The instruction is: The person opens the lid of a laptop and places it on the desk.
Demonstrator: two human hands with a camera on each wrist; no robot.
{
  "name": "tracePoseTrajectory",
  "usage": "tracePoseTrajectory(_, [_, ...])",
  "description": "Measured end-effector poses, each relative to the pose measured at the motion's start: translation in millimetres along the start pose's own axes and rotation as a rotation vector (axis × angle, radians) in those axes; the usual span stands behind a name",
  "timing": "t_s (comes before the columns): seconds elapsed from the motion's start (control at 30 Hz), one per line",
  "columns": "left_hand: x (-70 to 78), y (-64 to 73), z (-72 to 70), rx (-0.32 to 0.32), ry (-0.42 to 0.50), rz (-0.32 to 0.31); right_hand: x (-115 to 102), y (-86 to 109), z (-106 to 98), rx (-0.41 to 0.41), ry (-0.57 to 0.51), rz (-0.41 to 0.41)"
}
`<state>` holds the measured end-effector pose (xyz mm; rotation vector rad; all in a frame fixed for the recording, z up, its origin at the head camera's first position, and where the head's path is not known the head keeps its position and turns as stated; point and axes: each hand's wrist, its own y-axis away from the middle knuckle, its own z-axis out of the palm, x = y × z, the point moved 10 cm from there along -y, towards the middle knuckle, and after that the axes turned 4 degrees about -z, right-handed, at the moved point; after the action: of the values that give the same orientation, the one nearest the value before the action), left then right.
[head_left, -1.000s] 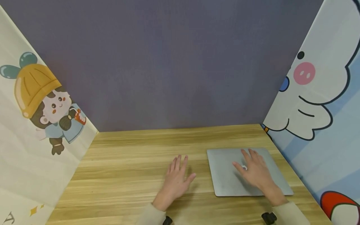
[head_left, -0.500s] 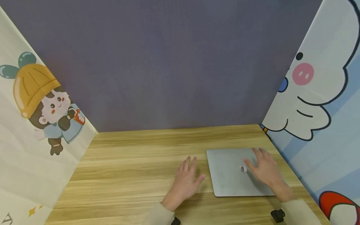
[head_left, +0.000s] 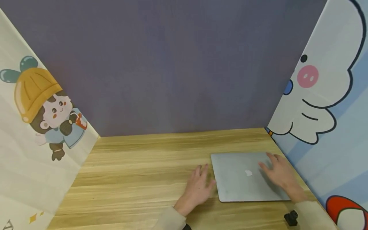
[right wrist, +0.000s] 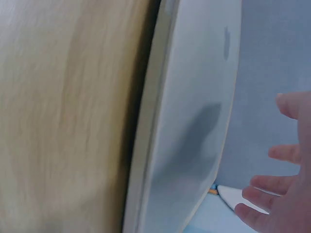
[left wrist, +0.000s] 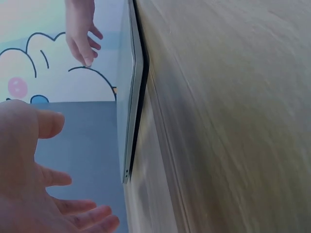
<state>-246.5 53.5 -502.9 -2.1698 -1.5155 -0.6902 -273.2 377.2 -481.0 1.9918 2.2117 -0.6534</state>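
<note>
A closed silver laptop (head_left: 238,185) with a pale logo on its lid lies flat on the right part of the wooden table. My left hand (head_left: 197,189) is just beside its left edge, fingers loosely spread and holding nothing. Over the lid's right side hovers my right hand (head_left: 281,174), fingers apart and slightly bent, its shadow falling on the lid. The right wrist view shows a gap between that hand (right wrist: 286,179) and the laptop lid (right wrist: 194,111). In the left wrist view, the laptop's thin side edge (left wrist: 131,107) faces my left hand (left wrist: 53,179).
The wooden table (head_left: 129,179) extends to the left of the laptop. A dark grey panel (head_left: 184,70) stands behind it. Printed cartoon sheets flank both sides, the right sheet (head_left: 339,166) close to the laptop's right side.
Both hands have moved right. The left hand has come up to the laptop's left edge, and the right hand has shifted from the lid's middle towards its right side. The laptop stays in place.
</note>
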Motion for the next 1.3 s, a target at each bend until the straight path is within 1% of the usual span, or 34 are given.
tracePoseTrajectory(0.1, [1.0,-1.6,4.9,-0.014,0.012,-0.02,9.7,2.1,2.3,-0.037,0.013,0.036])
tracePoseTrajectory(0.23, [3.1,-4.2,12.3,-0.034,0.0,-0.036,22.5,6.5,7.5,-0.102,0.026,0.097])
tracePoseTrajectory(0.43, [8.5,-9.1,19.8,-0.035,-0.004,-0.047,39.0,12.3,14.6,-0.161,0.022,0.136])
tracePoseTrajectory(0.57, [11.9,-12.1,24.5,-0.034,-0.01,-0.055,49.5,15.6,18.0,-0.183,0.022,0.157])
tracePoseTrajectory(0.7, [12.7,-15.4,31.3,-0.048,0.007,-0.071,57.2,16.2,20.6,-0.186,0.022,0.17])
tracePoseTrajectory(0.83, [12.7,-18.4,36.9,-0.058,0.022,-0.082,57.4,16.5,21.5,-0.183,0.021,0.157])
tracePoseTrajectory(1.1, [14.5,-25.1,38.2,-0.055,0.0,-0.087,56.0,14.8,20.8,-0.142,0.021,0.133])
tracePoseTrajectory(1.2, [17.6,-27.3,38.7,-0.051,-0.012,-0.076,56.9,15.3,19.6,-0.121,0.003,0.125])
tracePoseTrajectory(1.3, [19.6,-29.1,40.9,-0.057,-0.004,-0.079,58.8,16.8,19.1,-0.12,-0.029,0.128])
